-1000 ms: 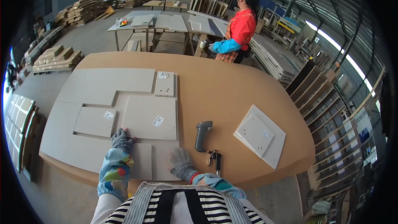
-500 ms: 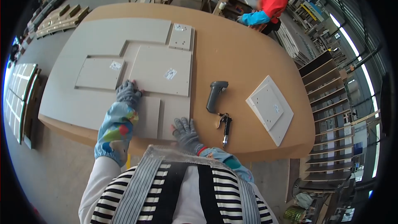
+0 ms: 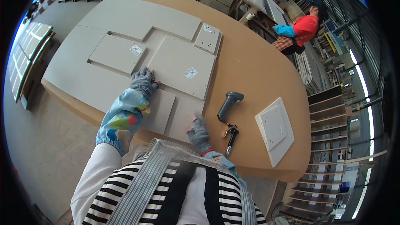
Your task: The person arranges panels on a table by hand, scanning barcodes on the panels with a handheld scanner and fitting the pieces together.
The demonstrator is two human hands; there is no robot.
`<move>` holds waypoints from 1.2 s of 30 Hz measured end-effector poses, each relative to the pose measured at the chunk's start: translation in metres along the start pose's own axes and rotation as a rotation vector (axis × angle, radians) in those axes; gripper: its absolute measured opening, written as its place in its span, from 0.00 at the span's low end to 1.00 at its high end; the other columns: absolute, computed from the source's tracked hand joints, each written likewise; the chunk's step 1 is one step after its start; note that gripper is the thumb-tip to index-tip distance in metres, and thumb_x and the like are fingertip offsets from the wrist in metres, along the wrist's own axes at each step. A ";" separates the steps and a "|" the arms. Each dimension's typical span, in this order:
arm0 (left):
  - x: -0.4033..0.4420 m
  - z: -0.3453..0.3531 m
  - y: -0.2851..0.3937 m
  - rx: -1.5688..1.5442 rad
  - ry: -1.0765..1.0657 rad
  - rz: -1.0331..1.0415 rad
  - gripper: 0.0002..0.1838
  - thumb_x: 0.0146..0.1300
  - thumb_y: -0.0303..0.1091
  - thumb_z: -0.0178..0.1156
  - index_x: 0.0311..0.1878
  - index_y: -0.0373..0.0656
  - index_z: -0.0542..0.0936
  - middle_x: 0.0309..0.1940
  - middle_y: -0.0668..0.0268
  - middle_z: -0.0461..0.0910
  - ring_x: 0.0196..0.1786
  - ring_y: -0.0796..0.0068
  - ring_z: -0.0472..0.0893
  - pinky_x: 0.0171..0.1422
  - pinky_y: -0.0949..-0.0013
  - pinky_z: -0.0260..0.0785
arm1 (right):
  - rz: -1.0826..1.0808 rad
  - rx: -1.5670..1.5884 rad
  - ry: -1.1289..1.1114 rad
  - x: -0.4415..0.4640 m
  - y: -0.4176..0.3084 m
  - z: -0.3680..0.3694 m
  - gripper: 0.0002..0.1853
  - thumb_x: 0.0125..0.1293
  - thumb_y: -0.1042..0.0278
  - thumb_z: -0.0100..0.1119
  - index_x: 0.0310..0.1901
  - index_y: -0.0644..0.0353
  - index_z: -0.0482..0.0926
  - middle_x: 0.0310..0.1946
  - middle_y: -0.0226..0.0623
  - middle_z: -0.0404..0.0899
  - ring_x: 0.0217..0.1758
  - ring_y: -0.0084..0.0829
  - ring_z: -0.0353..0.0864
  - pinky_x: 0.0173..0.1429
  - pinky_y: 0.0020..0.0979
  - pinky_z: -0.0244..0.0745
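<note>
My left hand (image 3: pixel 144 82) wears a grey knit glove with bare fingertips. It lies open at the corner of the large square panel (image 3: pixel 183 64), near the smaller labelled panel (image 3: pixel 114 52). Beneath these sits a broad pale grey board (image 3: pixel 79 75). A narrow panel (image 3: pixel 160 110) lies just below my left hand. My right hand (image 3: pixel 198 134), gloved alike and slightly blurred, is open with fingers apart over the board's near right edge. To its right are a dark handheld barcode scanner (image 3: pixel 227 106) and an air blow gun (image 3: pixel 231 138). Neither hand grips anything.
A brown-topped table (image 3: pixel 246 71) carries everything. At its right lie two stacked pale panels (image 3: pixel 277 129), and a small drilled panel (image 3: pixel 207 38) sits at the far end. A person in red (image 3: pixel 306 29) stands beyond the table, near a slotted wooden rack (image 3: pixel 329 133).
The camera view has turned and shifted, so the table appears rotated. My right hand has lifted or slid slightly along the board's edge. My left hand stays by the same panel corner.
</note>
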State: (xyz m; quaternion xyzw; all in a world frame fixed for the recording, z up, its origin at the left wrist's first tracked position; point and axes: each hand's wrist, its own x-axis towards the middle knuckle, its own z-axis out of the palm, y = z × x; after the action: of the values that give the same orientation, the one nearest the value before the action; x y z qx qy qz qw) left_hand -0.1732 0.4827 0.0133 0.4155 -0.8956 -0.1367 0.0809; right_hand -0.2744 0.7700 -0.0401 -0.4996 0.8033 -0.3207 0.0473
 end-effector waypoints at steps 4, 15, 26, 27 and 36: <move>-0.001 -0.001 0.000 0.042 0.024 0.021 0.32 0.52 0.55 0.55 0.58 0.46 0.69 0.62 0.57 0.60 0.66 0.58 0.56 0.70 0.58 0.41 | 0.103 -0.110 0.050 0.054 0.007 -0.014 0.37 0.53 0.60 0.61 0.62 0.62 0.57 0.62 0.60 0.52 0.66 0.52 0.54 0.67 0.40 0.53; -0.006 -0.006 0.007 0.107 0.107 -0.086 0.35 0.51 0.56 0.54 0.55 0.37 0.70 0.60 0.54 0.61 0.66 0.55 0.54 0.71 0.48 0.35 | 0.194 -0.411 -0.330 0.105 0.007 -0.006 0.40 0.55 0.49 0.54 0.66 0.53 0.50 0.65 0.57 0.47 0.70 0.53 0.41 0.69 0.48 0.40; -0.004 -0.003 0.007 0.192 0.051 -0.093 0.41 0.51 0.58 0.53 0.59 0.32 0.64 0.63 0.52 0.58 0.69 0.54 0.49 0.71 0.47 0.31 | 0.209 -0.466 -0.418 0.118 -0.010 -0.012 0.42 0.54 0.47 0.54 0.67 0.51 0.46 0.67 0.54 0.43 0.71 0.50 0.39 0.68 0.54 0.37; -0.005 -0.003 0.007 0.202 0.044 -0.110 0.41 0.52 0.59 0.52 0.60 0.32 0.63 0.63 0.52 0.58 0.69 0.55 0.49 0.71 0.47 0.31 | 0.222 -0.465 -0.409 0.118 -0.010 -0.012 0.42 0.54 0.47 0.54 0.67 0.51 0.46 0.67 0.54 0.43 0.71 0.50 0.39 0.68 0.54 0.37; -0.002 0.005 0.000 0.145 0.030 -0.170 0.42 0.51 0.60 0.52 0.60 0.35 0.63 0.67 0.53 0.49 0.71 0.54 0.43 0.70 0.46 0.28 | 0.182 -0.454 -0.436 0.119 -0.005 -0.012 0.41 0.56 0.46 0.52 0.68 0.49 0.46 0.67 0.52 0.42 0.72 0.47 0.38 0.68 0.58 0.32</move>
State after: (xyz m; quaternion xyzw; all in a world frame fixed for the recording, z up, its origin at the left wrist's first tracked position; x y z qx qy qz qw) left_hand -0.1737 0.4853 0.0083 0.4967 -0.8633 -0.0717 0.0523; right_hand -0.3343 0.6752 0.0012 -0.4806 0.8665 -0.0134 0.1342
